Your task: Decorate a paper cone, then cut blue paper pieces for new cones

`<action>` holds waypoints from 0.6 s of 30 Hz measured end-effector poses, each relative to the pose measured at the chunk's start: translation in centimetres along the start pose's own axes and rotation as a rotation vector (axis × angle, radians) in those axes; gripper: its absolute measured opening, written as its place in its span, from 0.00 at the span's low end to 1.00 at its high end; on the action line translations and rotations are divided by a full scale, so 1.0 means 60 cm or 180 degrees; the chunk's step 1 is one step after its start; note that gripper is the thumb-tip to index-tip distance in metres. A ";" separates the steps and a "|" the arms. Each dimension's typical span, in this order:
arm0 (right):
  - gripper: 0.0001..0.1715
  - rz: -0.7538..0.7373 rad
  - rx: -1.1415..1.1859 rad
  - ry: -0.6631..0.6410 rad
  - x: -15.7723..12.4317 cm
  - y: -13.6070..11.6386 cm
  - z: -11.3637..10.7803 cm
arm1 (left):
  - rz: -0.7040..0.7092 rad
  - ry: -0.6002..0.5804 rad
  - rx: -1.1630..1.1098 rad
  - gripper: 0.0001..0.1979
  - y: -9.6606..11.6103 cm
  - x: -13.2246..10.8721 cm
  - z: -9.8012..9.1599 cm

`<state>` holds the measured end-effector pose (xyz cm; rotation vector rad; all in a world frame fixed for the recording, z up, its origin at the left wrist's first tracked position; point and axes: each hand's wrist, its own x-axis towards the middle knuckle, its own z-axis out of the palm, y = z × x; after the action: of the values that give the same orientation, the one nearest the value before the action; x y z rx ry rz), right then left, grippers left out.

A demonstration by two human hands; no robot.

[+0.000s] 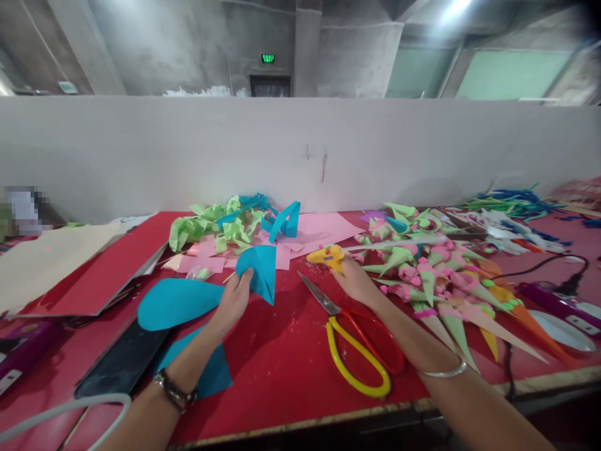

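My left hand (236, 293) pinches a blue paper sector (263, 266), rounded on top and pointed at the bottom. In my right hand (354, 280) is a yellow glue gun (327, 255), its nozzle pointing left toward the paper and apart from it. A long pale stick (399, 243) runs out to the right behind the gun. Below my right hand lie large scissors (361, 351) with one yellow and one red handle. Left of my left hand rests a blue teardrop-shaped paper (176, 304); more blue paper (216, 369) is partly hidden under my forearm.
Several paper cones with pink trim (427, 282) are heaped at the right. Green paper scraps (201, 225) and pink sheets (323, 228) lie behind my hands. A black phone-like slab (124, 360) is at the left, a purple power strip (558, 304) far right. A white partition (235, 150) stands behind.
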<state>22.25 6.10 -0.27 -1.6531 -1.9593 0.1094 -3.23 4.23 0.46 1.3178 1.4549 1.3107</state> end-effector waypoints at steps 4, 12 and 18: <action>0.19 0.0100 -0.0005 0.0075 0.002 -0.004 -0.009 | -0.0677 -0.0400 -0.0480 0.18 0.007 -0.004 0.003; 0.29 0.0364 -0.0638 -0.0128 -0.013 -0.005 -0.048 | -0.0683 -0.0967 -0.0538 0.15 0.022 -0.013 0.005; 0.26 0.0386 -0.0681 -0.0406 -0.012 0.005 -0.055 | -0.0461 -0.0972 -0.0244 0.13 0.017 -0.009 0.005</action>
<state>24.08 4.57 2.10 -1.9466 -2.0221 0.0537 -2.63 3.71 1.35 1.2740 1.2505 1.0117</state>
